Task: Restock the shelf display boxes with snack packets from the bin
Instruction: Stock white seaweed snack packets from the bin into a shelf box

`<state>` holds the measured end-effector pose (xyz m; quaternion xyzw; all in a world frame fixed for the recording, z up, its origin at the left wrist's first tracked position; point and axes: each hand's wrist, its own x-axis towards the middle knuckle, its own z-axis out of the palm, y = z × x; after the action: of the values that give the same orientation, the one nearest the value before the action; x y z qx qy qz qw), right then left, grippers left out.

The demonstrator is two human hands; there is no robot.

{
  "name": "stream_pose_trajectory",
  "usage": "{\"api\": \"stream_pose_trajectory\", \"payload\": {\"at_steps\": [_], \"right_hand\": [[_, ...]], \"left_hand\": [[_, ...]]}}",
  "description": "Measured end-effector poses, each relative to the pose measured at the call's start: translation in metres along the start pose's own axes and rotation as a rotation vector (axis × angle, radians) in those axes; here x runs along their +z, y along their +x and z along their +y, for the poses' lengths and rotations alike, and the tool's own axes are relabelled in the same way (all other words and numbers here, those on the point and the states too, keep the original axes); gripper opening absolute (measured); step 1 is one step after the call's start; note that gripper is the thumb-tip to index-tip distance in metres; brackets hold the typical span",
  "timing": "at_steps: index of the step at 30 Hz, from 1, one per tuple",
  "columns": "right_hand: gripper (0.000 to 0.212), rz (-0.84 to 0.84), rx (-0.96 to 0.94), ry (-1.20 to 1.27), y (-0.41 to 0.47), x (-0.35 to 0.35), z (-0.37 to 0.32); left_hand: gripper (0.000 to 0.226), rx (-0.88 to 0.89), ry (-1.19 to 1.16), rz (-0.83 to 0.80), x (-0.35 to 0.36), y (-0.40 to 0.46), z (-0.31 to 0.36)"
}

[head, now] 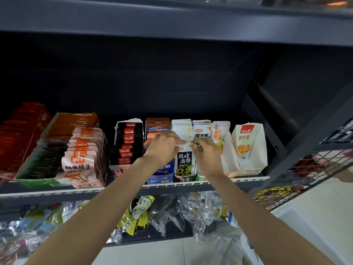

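where both hands (162, 146) meet | white kelp box (185, 177) | packets (181, 127) upright

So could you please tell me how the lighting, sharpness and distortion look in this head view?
Head view: the wide lens bows the shelf edge; the recess behind the boxes is dark; the left hand, right hand and white packets are lit and readable; the red packets at far left blur.

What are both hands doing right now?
Left hand: fingers curled on the white seaweed packets.
Right hand: pinching a green-edged packet.
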<state>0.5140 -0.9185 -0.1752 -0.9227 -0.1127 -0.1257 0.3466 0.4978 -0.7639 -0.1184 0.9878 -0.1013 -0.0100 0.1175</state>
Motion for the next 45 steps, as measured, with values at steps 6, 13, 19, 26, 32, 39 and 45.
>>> {"api": "stream_pose_trajectory", "payload": {"at_steps": [6, 13, 19, 26, 32, 39, 45], "right_hand": [[0.038, -0.064, 0.055, 0.094, -0.003, -0.004, 0.002], [0.029, -0.035, 0.163, 0.163, -0.034, -0.054, 0.021], [0.024, -0.011, 0.417, 0.109, -0.115, -0.11, 0.093], [0.026, 0.058, 0.853, 0.062, -0.264, -0.145, 0.195], [0.055, -0.11, 1.116, -0.029, -0.356, -0.155, 0.252], [0.072, -0.442, 1.011, -0.042, -0.391, -0.144, 0.265], [0.065, -0.461, 0.923, -0.182, -0.393, -0.156, 0.266]], "left_hand": [[0.041, 0.047, -0.035, 0.042, 0.01, -0.002, -0.001], [0.036, 0.232, -0.156, 0.139, 0.032, -0.006, 0.048], [0.026, 0.307, -0.424, -0.054, 0.096, -0.018, 0.13], [0.027, 0.359, -0.502, -0.452, 0.206, -0.047, 0.232], [0.048, 0.51, -0.274, -0.689, 0.274, -0.074, 0.301], [0.075, 0.523, 0.158, -0.932, 0.318, -0.081, 0.315], [0.063, 0.391, -0.068, -0.892, 0.326, -0.083, 0.31]]}}
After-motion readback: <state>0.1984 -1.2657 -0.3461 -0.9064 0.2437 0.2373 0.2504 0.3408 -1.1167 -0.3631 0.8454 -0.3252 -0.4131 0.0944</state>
